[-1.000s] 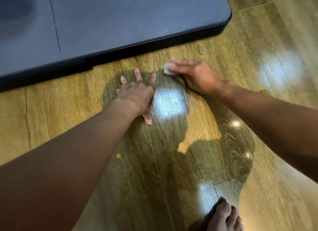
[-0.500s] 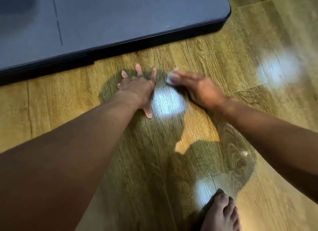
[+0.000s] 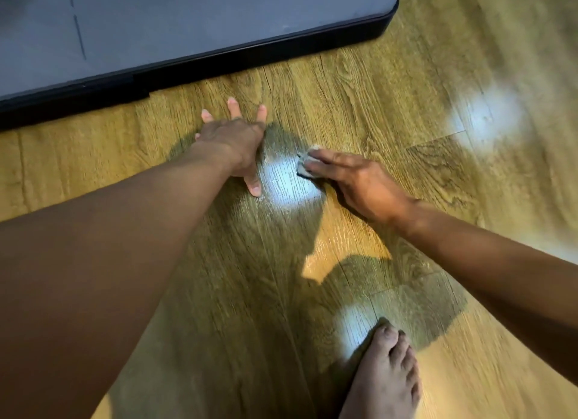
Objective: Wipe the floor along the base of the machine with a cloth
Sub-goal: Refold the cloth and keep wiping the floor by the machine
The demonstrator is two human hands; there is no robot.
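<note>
Machine (image 3: 187, 21): It is sitting at the top of the view, from about 9 o'clock round to 1 o'clock. It is big and grey, with a black edge (image 3: 250, 56) along the bottom where it meets the floor.

Left hand (image 3: 233, 140): It is pressing flat on the floor, just below the black edge, at about 11 o'clock from the middle of the view. Its fingers (image 3: 234, 107) are spread wide and are holding nothing. It is staying in the same spot as a moment ago, so it looks like it is propping the person up.

Cloth (image 3: 306, 165): It is a small, pale, scrunched-up piece. It is peeking out at the tips of the right hand, just beside the left thumb, on a shiny spot of light. A moment ago it was closer to the black edge. Now it is sliding back toward the person, to about 12 o'clock of the middle.

Right hand (image 3: 359, 184): Its fingers are lying long and flat on the cloth and pushing it down on the floor. It is pulling away from the machine.

Floor (image 3: 359, 90): It is yellow-brown wood boards. The strip along the black edge is getting wiped stroke by stroke, and the part out toward 1 o'clock probably still needs wiping.

Foot (image 3: 384, 375): It is standing bare at 5 o'clock, well apart from the cloth.
</note>
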